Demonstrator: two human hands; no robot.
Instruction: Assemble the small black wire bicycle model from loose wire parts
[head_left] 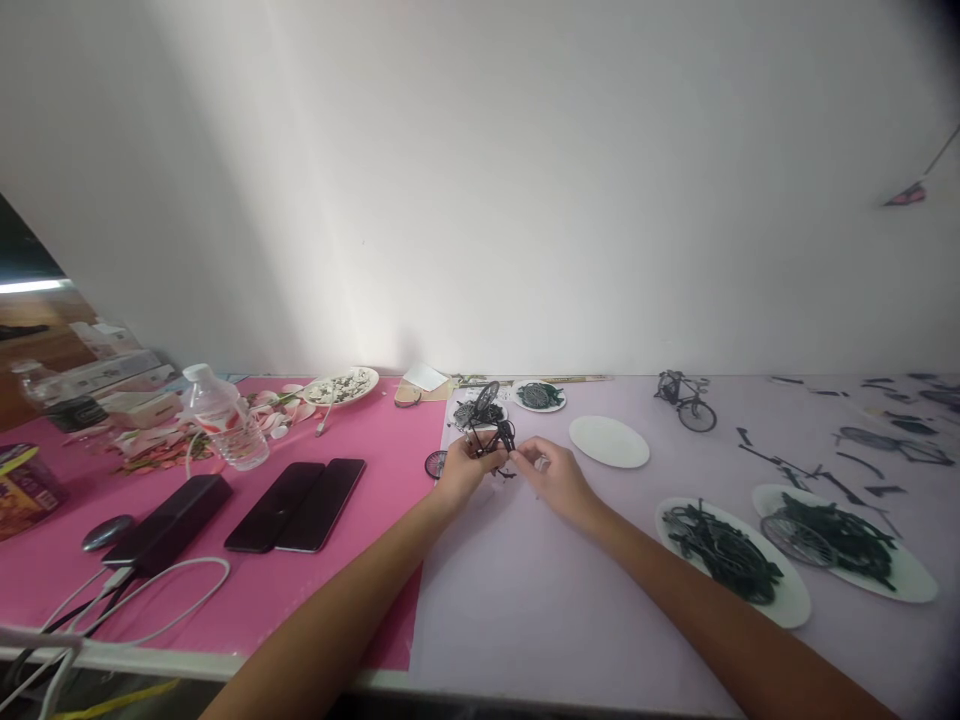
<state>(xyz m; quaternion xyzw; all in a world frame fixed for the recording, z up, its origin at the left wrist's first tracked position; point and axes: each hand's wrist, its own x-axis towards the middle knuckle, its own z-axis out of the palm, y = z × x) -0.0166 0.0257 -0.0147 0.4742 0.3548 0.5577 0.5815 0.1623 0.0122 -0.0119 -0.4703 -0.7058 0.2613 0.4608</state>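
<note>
My left hand is closed on a small black model bicycle, which I hold up over the table near the seam of the pink and pale surfaces. One wheel points upward, and another wheel shows left of my fingers. On the bicycle's right side, my right hand pinches with thumb and forefinger at a dark part of it. Whether a separate small piece sits in that pinch I cannot make out. Behind the bicycle lies a plate of dark parts, partly covered by it.
A finished-looking model bicycle stands at the back right. White plates with dark parts, a bare white plate and loose black pieces lie to the right. Leftward are two phones, a water bottle and a power strip.
</note>
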